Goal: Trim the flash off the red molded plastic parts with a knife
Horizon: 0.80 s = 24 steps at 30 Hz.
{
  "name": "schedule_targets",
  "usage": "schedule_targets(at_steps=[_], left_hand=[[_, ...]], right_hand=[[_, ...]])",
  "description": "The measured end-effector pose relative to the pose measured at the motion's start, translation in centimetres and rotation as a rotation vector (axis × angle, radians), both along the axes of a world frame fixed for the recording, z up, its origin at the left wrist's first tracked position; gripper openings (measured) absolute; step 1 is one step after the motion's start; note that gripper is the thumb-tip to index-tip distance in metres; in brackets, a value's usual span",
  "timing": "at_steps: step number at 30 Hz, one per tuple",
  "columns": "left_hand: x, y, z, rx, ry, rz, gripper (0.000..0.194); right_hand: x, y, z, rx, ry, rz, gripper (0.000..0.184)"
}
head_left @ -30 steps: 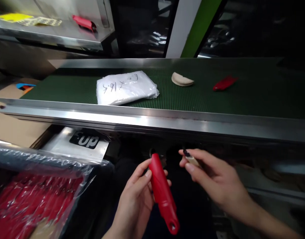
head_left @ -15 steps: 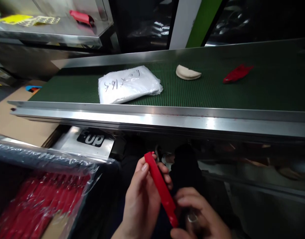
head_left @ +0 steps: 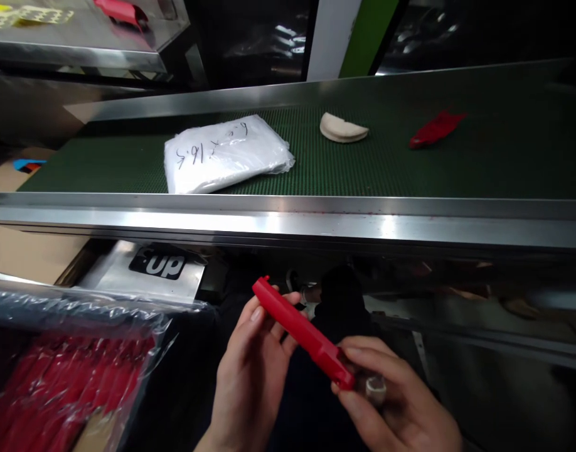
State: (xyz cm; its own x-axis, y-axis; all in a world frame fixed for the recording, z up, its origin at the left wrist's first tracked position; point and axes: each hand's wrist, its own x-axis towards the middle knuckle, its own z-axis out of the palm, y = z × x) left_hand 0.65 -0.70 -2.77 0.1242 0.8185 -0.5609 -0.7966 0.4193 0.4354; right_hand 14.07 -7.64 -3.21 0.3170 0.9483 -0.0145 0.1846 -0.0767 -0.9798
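Note:
A long, narrow red plastic part is held between my two hands in front of my body, tilted down to the right. My left hand supports its upper end, thumb on the near side and fingers behind. At the lower end, the thumb and index finger of my right hand pinch it. Tucked in the right palm is a small shiny, pale-ended object, mostly hidden, whose kind I cannot make out.
Across the front runs a green conveyor belt with a metal edge. On it lie a white plastic package, a folded pale pad and a red scrap. A plastic-lined box at lower left holds several red parts.
The red part has turned to a flatter slant, its lower end raised to the right. Both hands moved with it, and the view has shifted slightly.

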Motion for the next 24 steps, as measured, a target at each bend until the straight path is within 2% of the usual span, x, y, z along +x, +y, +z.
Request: schedule_targets(at_steps=[10,15,21,24], left_hand=[[0.2,-0.5,0.4,0.072,0.093,-0.046,0.014],[0.5,-1.0,0.6,0.068,0.224,0.002,0.012],[0.6,-1.6,1.0,0.040,0.374,-0.063,0.019],[0.5,-1.7,0.9,0.035,0.383,-0.064,0.020]], right_hand=[[1.5,0.5,0.2,-0.048,0.043,0.039,0.022],[2.7,2.0,0.5,-0.094,0.072,0.199,0.026],[2.4,4.4,2.1,-0.394,0.244,0.405,0.022],[2.0,4.7,2.5,-0.418,0.287,0.410,0.020]])
